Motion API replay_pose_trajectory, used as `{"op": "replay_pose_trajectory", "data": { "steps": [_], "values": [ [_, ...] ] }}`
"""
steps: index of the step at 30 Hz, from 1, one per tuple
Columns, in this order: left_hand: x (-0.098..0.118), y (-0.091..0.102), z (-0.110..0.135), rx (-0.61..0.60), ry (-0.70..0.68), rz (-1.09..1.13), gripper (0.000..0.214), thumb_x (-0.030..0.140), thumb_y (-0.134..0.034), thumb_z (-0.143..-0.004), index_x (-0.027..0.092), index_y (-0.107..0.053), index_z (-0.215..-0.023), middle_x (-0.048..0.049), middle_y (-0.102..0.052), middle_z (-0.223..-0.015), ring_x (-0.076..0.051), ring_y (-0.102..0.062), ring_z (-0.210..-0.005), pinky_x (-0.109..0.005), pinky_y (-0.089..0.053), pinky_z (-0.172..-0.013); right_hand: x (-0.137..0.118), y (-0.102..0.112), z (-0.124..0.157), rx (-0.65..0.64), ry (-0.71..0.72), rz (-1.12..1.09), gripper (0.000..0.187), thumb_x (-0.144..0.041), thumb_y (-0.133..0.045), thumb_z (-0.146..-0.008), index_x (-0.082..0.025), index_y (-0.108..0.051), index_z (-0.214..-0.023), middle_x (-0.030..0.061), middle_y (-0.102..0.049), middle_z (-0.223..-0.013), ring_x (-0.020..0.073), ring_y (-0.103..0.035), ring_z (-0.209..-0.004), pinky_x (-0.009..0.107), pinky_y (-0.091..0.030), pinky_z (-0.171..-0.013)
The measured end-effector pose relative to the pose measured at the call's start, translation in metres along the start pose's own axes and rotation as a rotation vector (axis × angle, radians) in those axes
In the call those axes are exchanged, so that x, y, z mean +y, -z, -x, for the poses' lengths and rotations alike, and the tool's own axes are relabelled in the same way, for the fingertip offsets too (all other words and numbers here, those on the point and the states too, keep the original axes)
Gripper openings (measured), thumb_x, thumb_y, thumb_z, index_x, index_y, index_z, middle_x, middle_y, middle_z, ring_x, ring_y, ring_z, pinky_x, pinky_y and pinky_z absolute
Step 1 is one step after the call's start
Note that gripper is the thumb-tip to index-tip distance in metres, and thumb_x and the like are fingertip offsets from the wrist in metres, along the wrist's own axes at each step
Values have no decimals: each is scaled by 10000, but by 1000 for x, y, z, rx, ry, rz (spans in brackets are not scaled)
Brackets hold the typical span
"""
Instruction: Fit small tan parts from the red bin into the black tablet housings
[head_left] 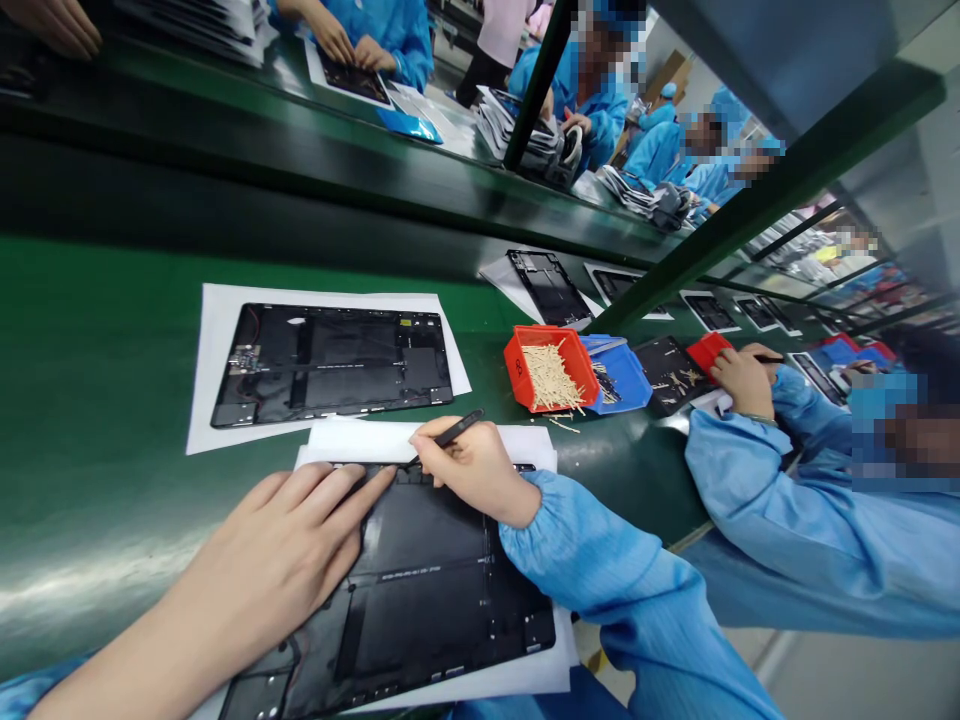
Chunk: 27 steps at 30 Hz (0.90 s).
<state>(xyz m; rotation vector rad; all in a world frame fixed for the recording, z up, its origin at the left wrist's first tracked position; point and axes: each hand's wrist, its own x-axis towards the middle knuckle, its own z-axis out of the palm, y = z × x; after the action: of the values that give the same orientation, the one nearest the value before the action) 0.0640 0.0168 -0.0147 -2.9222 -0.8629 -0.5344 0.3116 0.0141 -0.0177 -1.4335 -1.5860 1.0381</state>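
Note:
A black tablet housing (427,590) with its inside facing up lies on white sheets (525,680) in front of me. My left hand (292,545) rests on its left part, fingers stretched out, the index fingertip at the far edge. My right hand (472,470) is closed around black tweezers (459,428). Their tip points down at the housing's far edge, right beside my left index fingertip. Whatever small part lies under the tip is too small to make out.
Beyond lies another open tablet housing (337,365) on white paper. A red bin (517,375) of small pale strips and a blue bin (634,385) stand to the right. A co-worker's hands (742,380) work farther right. A green post (750,200) slants overhead.

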Motion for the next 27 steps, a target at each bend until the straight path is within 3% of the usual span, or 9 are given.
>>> {"op": "replay_pose_trajectory", "data": {
  "steps": [6, 12, 15, 21, 27],
  "values": [
    [2, 4, -4, -12, -40, -64, 461, 138, -476, -1032, 87, -643, -1459, -147, -758, -1132, -322, -635, -981, -473, -422, -826, -7, 1, 1, 49, 96, 84, 195, -265, -630, -1003, -182, -738, -864, -19, -704, -693, 121, -655, -555, 221, -523, -543],
    [6, 5, -7, -3, -41, -101, 459, 130, -454, -1027, 81, -662, -1433, -131, -767, -1069, -311, -614, -923, -475, -414, -813, -11, -1, 5, 96, 315, 302, 227, -268, -620, -1040, -197, -782, -897, 47, -830, -899, 171, -774, -791, 256, -620, -772],
    [8, 5, -8, -16, -31, -113, 459, 126, -450, -1023, 86, -680, -1417, -124, -765, -1041, -311, -615, -906, -478, -409, -803, -13, 0, 7, 78, 384, 384, 229, -278, -625, -1054, -196, -801, -933, 60, -850, -921, 180, -797, -810, 264, -628, -801],
    [10, 2, -8, -19, 2, -108, 466, 118, -473, -1001, 104, -703, -1406, -145, -764, -1064, -326, -638, -916, -487, -406, -808, -11, 2, 7, 53, 392, 412, 225, -283, -618, -1056, -200, -796, -946, 67, -850, -931, 188, -802, -819, 279, -635, -812],
    [11, 0, -5, -8, 32, -87, 463, 142, -479, -1011, 143, -698, -1420, -141, -769, -1098, -332, -647, -954, -492, -415, -833, -10, 2, 8, 146, 372, 378, 246, -265, -596, -1030, -212, -780, -875, 38, -810, -825, 177, -775, -754, 262, -622, -778]
  ]
}}
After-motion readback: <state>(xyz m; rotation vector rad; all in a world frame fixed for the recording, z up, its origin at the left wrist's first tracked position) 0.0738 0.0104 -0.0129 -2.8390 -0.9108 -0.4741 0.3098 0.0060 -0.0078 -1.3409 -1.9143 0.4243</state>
